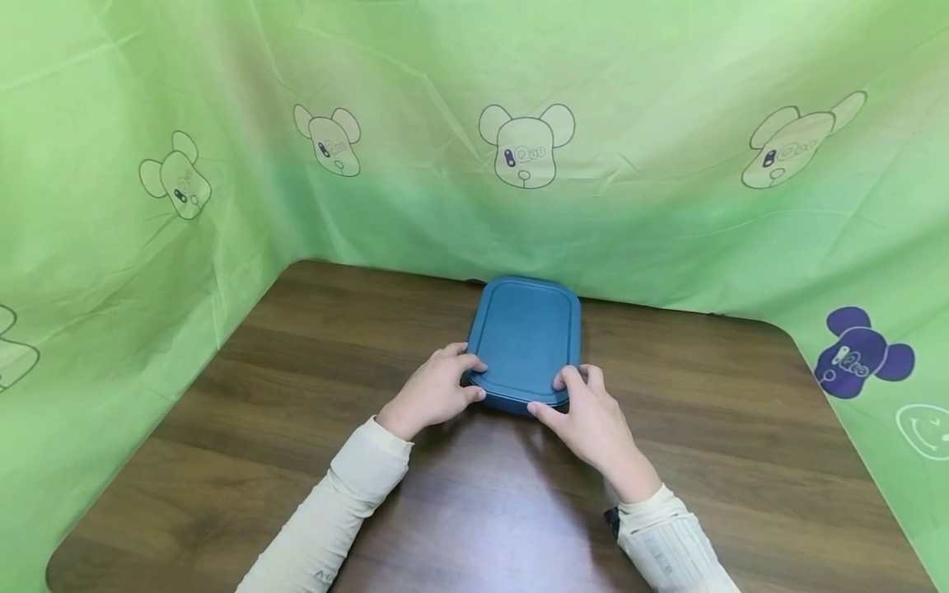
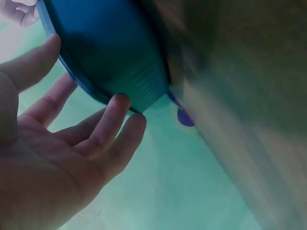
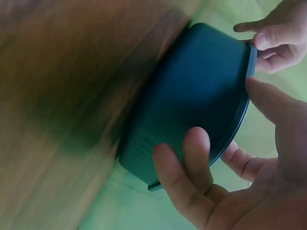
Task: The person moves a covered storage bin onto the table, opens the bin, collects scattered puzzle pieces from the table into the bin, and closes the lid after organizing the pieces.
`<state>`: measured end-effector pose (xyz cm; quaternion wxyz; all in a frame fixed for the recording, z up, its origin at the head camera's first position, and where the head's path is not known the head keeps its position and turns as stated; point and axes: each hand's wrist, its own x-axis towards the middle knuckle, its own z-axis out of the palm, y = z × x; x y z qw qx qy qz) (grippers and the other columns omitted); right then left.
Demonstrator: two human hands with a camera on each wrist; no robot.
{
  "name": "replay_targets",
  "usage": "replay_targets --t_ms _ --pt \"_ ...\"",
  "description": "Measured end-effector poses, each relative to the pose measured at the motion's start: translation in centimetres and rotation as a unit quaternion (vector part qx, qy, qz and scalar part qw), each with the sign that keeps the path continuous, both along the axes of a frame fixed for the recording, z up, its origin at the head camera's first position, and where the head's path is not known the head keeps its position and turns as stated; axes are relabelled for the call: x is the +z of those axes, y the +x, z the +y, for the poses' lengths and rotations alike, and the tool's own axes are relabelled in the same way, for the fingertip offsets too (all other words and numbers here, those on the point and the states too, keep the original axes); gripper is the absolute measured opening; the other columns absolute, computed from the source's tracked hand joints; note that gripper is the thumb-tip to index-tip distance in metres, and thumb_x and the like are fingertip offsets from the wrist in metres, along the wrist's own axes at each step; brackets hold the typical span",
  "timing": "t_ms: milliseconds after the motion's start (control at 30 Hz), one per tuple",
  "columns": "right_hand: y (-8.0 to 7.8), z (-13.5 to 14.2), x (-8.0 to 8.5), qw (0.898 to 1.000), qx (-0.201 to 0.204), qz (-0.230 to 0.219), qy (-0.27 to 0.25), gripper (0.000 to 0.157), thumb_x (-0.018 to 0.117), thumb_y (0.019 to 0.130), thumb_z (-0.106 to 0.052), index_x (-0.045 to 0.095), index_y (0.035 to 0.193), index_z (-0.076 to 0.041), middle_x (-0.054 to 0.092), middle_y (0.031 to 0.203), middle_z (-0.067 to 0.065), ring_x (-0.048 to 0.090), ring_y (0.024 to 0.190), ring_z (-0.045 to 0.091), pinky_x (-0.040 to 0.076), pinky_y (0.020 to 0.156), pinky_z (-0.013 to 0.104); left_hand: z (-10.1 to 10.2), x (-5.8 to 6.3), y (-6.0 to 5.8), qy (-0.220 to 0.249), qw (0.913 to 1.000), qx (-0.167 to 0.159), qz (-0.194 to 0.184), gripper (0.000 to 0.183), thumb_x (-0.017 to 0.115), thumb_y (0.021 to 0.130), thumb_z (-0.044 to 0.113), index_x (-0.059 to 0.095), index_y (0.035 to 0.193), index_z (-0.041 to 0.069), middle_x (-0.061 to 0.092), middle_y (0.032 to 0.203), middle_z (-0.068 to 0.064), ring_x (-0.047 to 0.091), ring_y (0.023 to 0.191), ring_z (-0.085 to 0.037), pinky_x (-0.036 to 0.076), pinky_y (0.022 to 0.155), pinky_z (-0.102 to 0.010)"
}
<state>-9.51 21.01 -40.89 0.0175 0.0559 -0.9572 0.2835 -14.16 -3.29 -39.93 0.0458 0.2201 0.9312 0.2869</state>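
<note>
A blue rectangular food container [image 1: 525, 338] with a flat lid lies near the table's back edge, its long side running away from me. At its near left corner my left hand [image 1: 437, 389] grips the rim, thumb at the front and a fingertip on the lid. My right hand [image 1: 596, 418] holds the near right corner in much the same way. In the left wrist view, the left hand's fingers [image 2: 117, 108] lie along the side under the rim. The right wrist view has the container's side wall [image 3: 192, 86], with the right hand's fingers [image 3: 196, 148] against it.
The brown wood-grain table [image 1: 704, 445] has rounded corners. Green cloth [image 1: 415, 74] printed with bear heads hangs close behind and along the sides of the table. Light sleeves [image 1: 326, 511] cover both forearms.
</note>
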Motion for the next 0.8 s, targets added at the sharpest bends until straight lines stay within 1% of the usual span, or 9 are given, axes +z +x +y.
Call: replay_targets --t_ms 100,200,300,433,533,600,667,733,800 --pt "-0.4 0.4 0.0 1.0 0.008 0.005 0.001 0.05 0.068 0.093 -0.054 0.052 0.111 -0.01 0.039 0.135 0.028 0.061 0.074 0.036 0.049 0.07 0.052 0.1 0.4 -0.8 -0.004 0.9999 -0.017 0.0 0.025 0.072 0.095 0.031 0.07 0.113 0.013 0.041 0.152 -0.021 0.038 0.14 -0.036 0.039 0.107 -0.049" --pt "-1.2 0.8 -0.1 1.0 0.012 0.007 0.0 0.053 0.064 0.095 -0.057 0.052 0.113 -0.009 0.041 0.134 0.027 0.061 0.081 0.038 0.049 0.075 0.054 0.6 0.7 -2.3 -0.014 0.9991 -0.039 -0.001 0.028 0.072 0.095 0.037 0.065 0.108 0.012 0.035 0.156 -0.022 0.032 0.144 -0.036 0.037 0.109 -0.049" --pt "-2.4 1.3 -0.4 1.0 0.026 0.01 -0.004 0.053 0.064 0.095 -0.054 0.052 0.114 -0.007 0.036 0.145 0.03 0.061 0.096 0.044 0.048 0.081 0.057 1.3 0.5 -4.3 -0.035 0.9979 -0.055 -0.003 0.042 0.073 0.093 0.043 0.063 0.12 0.011 0.03 0.16 -0.02 0.028 0.147 -0.036 0.035 0.111 -0.051" --pt "-4.5 1.9 -0.7 0.998 0.067 0.004 -0.015 0.049 0.066 0.096 -0.049 0.049 0.111 -0.005 0.014 0.161 0.031 0.054 0.119 0.049 0.045 0.089 0.056 2.1 0.1 -7.0 -0.063 0.9965 -0.053 -0.011 0.067 0.068 0.094 0.051 0.051 0.146 0.013 0.022 0.164 -0.015 0.023 0.149 -0.034 0.029 0.114 -0.055" --pt "-6.0 2.3 -0.7 0.996 0.088 -0.016 -0.016 0.052 0.065 0.096 -0.05 0.046 0.112 -0.004 0.006 0.162 0.032 0.05 0.123 0.049 0.044 0.092 0.055 2.7 -0.2 -8.4 -0.073 0.9962 -0.045 -0.014 0.075 0.061 0.096 0.056 0.04 0.155 0.014 0.016 0.166 -0.014 0.019 0.15 -0.034 0.026 0.115 -0.057" --pt "-6.9 2.4 -0.5 0.995 0.094 -0.035 -0.012 0.06 0.063 0.097 -0.053 0.045 0.121 -0.001 0.003 0.162 0.032 0.048 0.126 0.049 0.042 0.097 0.057 3.1 -0.3 -9.1 -0.079 0.9959 -0.041 -0.017 0.079 0.059 0.097 0.059 0.034 0.158 0.014 0.013 0.167 -0.013 0.017 0.151 -0.035 0.025 0.115 -0.058" --pt "-7.8 2.5 -0.2 0.994 0.096 -0.047 -0.002 0.072 0.061 0.097 -0.055 0.041 0.135 0.003 0.001 0.162 0.032 0.042 0.132 0.05 0.037 0.104 0.059 3.4 -0.4 -9.4 -0.085 0.9955 -0.036 -0.021 0.085 0.057 0.096 0.062 0.029 0.16 0.015 0.01 0.168 -0.011 0.018 0.15 -0.036 0.025 0.114 -0.059" --pt "-8.5 2.5 -0.1 0.994 0.097 -0.056 0.007 0.084 0.059 0.097 -0.057 0.031 0.148 0.004 -0.002 0.163 0.031 0.034 0.138 0.051 0.032 0.109 0.061 3.5 -0.4 -9.5 -0.096 0.9946 -0.031 -0.026 0.09 0.057 0.094 0.065 0.025 0.161 0.016 0.008 0.168 -0.008 0.02 0.149 -0.038 0.026 0.114 -0.059" --pt "-9.1 2.3 -0.2 0.993 0.096 -0.066 0.015 0.092 0.056 0.098 -0.059 0.021 0.156 0.004 -0.006 0.163 0.029 0.027 0.142 0.052 0.027 0.111 0.062 3.5 -0.5 -9.4 -0.11 0.9931 -0.027 -0.032 0.093 0.056 0.093 0.068 0.021 0.162 0.017 0.006 0.169 -0.006 0.023 0.147 -0.039 0.027 0.113 -0.059"
